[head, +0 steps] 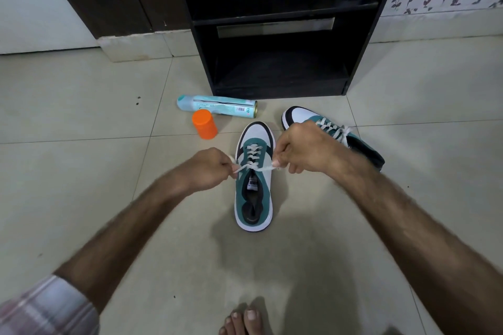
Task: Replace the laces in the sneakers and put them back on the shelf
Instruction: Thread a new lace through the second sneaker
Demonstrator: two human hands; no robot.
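Sneaker [254, 190] laced, ends pinched by left hand [208, 168] and right hand [300, 148] fingers; second sneaker [334, 133] at two o'clock done; shelving remains

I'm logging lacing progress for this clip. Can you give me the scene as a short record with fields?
near sneaker: upright on floor, toe toward shelf, white lace crossed through the eyelets
left hand: pinches one lace end
right hand: pinches the other lace end
far sneaker: on floor to the right, laced
shelf: holds no sneakers
floor clutter: spray can lying down, orange cap
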